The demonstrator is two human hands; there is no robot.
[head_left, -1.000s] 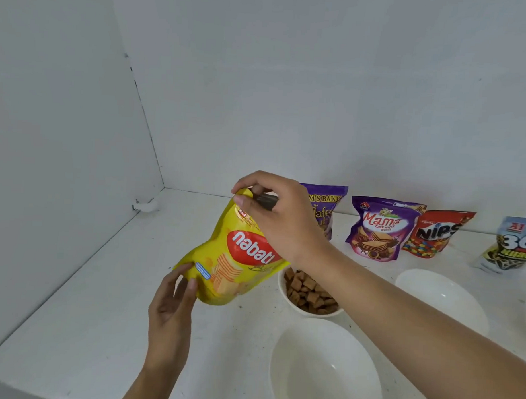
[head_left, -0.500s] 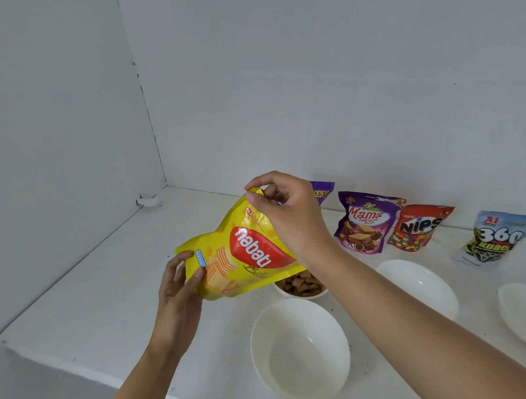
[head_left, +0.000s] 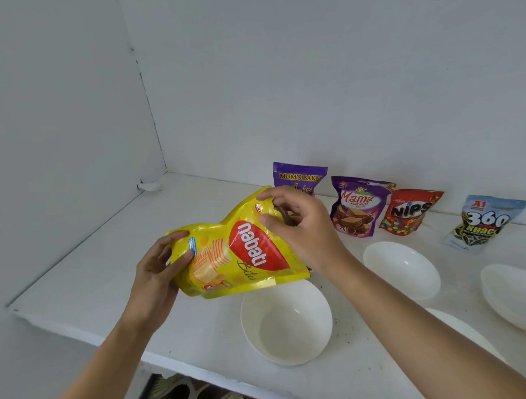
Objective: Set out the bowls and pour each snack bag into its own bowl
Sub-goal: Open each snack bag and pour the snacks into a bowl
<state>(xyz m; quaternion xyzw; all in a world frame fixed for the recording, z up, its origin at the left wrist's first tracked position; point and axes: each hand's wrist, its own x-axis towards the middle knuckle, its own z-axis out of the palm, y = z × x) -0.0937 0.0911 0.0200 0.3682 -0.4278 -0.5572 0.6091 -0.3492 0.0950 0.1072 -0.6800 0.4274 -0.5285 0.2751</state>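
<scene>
A yellow Nabati Bites bag (head_left: 239,255) is held in the air, tilted, above the shelf. My left hand (head_left: 158,270) grips its bottom corner. My right hand (head_left: 299,227) pinches the top edge of the bag. Just below and to the right stands an empty white bowl (head_left: 285,322). The bowl with brown snack pieces is hidden behind the bag and my right hand.
Along the back wall stand a purple Mum's Bake bag (head_left: 298,176), a purple Mama wafer bag (head_left: 357,207), a red Nips bag (head_left: 409,212) and a blue 360 Kuaci bag (head_left: 484,222). More white bowls (head_left: 402,267) (head_left: 512,291) sit right. The white shelf's front edge (head_left: 81,331) is near.
The bag has tipped further toward lying flat and dropped lower over the bowls. My left hand has closed round its bottom corner. The view has shifted, so the front bowl shows whole.
</scene>
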